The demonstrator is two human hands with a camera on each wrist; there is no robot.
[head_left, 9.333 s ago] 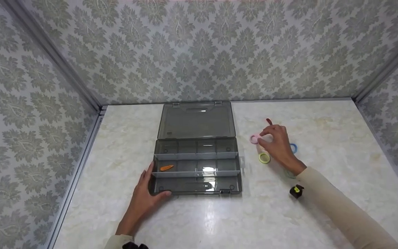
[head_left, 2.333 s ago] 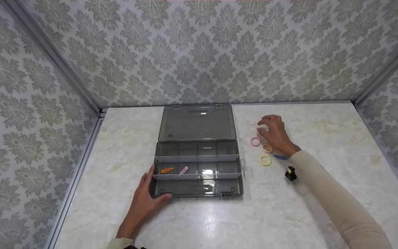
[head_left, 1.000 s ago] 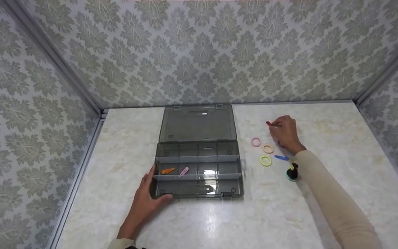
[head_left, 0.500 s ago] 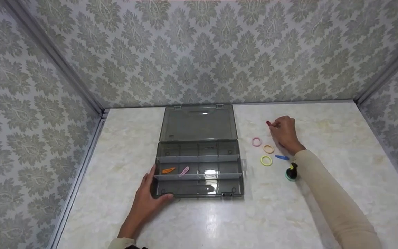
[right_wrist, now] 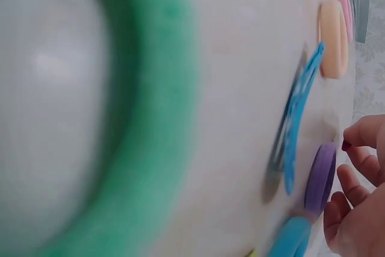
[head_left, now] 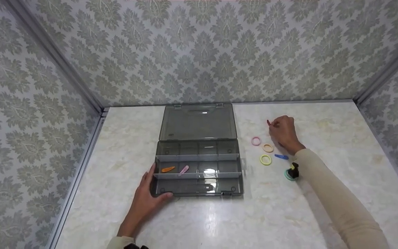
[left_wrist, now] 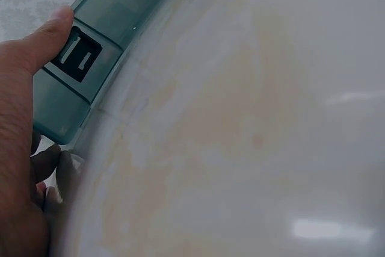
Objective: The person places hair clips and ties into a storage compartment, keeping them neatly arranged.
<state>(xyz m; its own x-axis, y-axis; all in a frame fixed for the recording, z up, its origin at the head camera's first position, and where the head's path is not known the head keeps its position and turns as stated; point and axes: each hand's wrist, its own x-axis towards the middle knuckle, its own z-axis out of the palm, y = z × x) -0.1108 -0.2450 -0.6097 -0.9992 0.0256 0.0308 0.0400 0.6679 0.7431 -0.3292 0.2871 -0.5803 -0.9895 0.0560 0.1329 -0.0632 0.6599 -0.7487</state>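
Note:
My left hand (head_left: pixel 145 200) grips the front left corner of a grey see-through compartment box (head_left: pixel 199 176), its thumb on the front wall in the left wrist view. The box's lid lies open behind it. An orange hair clip (head_left: pixel 168 169) and a pink hair clip (head_left: pixel 184 170) lie in the middle row. Right of the box, my right hand (head_left: pixel 284 132) pinches a red hair clip (head_left: pixel 268 122) between thumb and forefinger, low over the table. Only a dark red tip of that clip shows in the right wrist view.
Pink (head_left: pixel 256 145), peach (head_left: pixel 269 151) and yellow (head_left: pixel 265 164) hair ties lie between box and right hand, near a blue hair clip (head_left: pixel 281 157). A green hair tie (right_wrist: pixel 159 88) sits under the right wrist. Purple (right_wrist: pixel 322 179) and light blue (right_wrist: pixel 292 239) ties lie beneath the hand.
The pink hair clip, earlier at my right hand, now lies in the box's middle row. My right hand has since taken hold of the red clip. My left hand has stayed on the box.

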